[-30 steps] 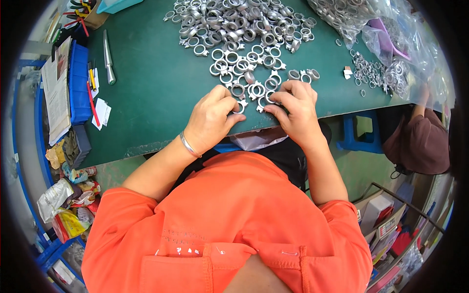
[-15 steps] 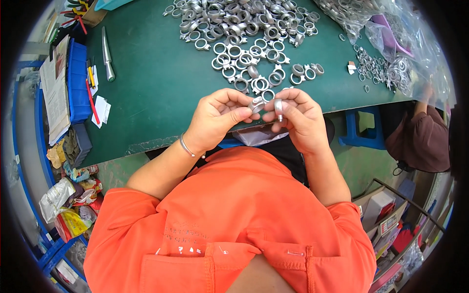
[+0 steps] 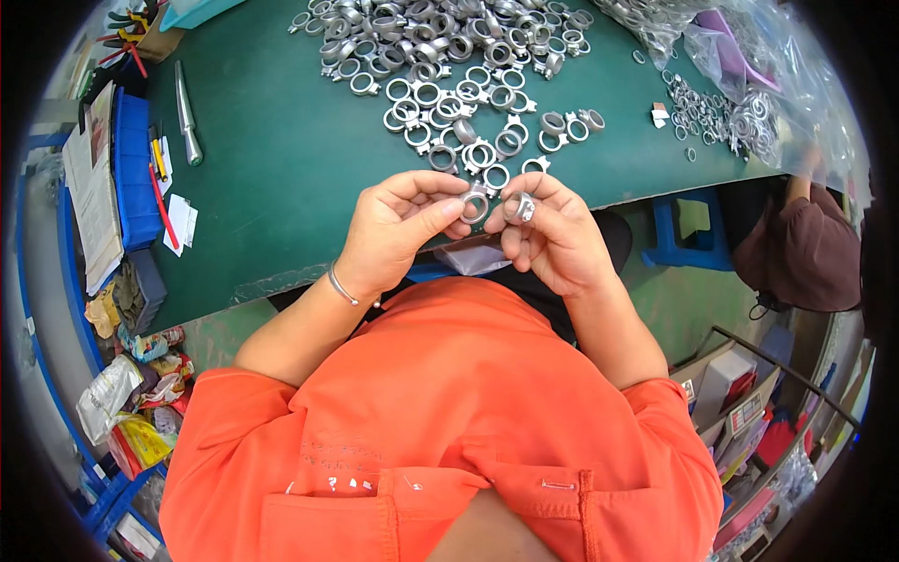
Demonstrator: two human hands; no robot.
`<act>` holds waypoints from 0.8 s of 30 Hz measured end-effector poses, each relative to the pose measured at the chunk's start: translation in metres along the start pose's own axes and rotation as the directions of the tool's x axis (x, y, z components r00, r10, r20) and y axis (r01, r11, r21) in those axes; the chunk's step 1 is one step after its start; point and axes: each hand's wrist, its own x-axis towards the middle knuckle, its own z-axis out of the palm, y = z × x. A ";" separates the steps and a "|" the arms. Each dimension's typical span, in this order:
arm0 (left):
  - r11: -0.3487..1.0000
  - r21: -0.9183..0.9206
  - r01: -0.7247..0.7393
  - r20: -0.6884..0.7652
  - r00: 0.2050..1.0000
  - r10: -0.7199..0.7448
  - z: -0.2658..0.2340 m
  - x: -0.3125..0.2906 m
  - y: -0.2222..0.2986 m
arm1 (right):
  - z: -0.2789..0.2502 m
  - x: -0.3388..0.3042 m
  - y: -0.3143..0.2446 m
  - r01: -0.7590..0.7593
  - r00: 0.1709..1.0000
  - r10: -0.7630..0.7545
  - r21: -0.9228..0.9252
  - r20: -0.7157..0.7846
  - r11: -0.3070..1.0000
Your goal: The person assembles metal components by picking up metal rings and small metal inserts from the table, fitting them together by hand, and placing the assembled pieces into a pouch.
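Close to the table's front edge, my left hand (image 3: 398, 225) pinches a silvery metal ring (image 3: 475, 206) between thumb and fingers, its round opening facing up. Right beside it, my right hand (image 3: 557, 229) is closed on a second metal ring (image 3: 519, 208), which has a small lug on its band. The two rings are close together but apart. Just beyond my fingertips lie several loose metal rings (image 3: 496, 175), the near end of a large pile of metal rings (image 3: 440, 42) spread over the green table (image 3: 272, 140).
A tapered metal rod (image 3: 186, 117) lies at the left, near a blue bin (image 3: 136, 173) with a red pen (image 3: 165, 208). At the right are a heap of thin rings (image 3: 702, 108), plastic bags (image 3: 796, 103) and a purple tray (image 3: 735, 51). Another person's sleeve (image 3: 810, 248) shows beyond a blue stool (image 3: 688, 239).
Both rings have been turned in my fingers: the left one now shows its opening, the right one its lug. The whole view has shifted slightly.
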 end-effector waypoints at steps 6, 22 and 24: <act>1.000 0.010 -0.002 0.030 1.000 0.002 0.001 0.000 -0.004 | -0.009 -0.020 0.009 0.341 0.932 -0.342 -0.601 0.118 0.723; 0.919 0.357 -0.167 0.119 0.984 0.133 0.012 -0.001 -0.019 | -0.013 0.002 0.023 0.357 0.933 -0.330 -0.514 0.146 0.780; 0.889 0.408 -0.209 0.117 0.977 0.176 0.010 -0.001 -0.022 | -0.014 0.002 0.022 0.392 0.920 -0.358 -0.380 0.160 0.838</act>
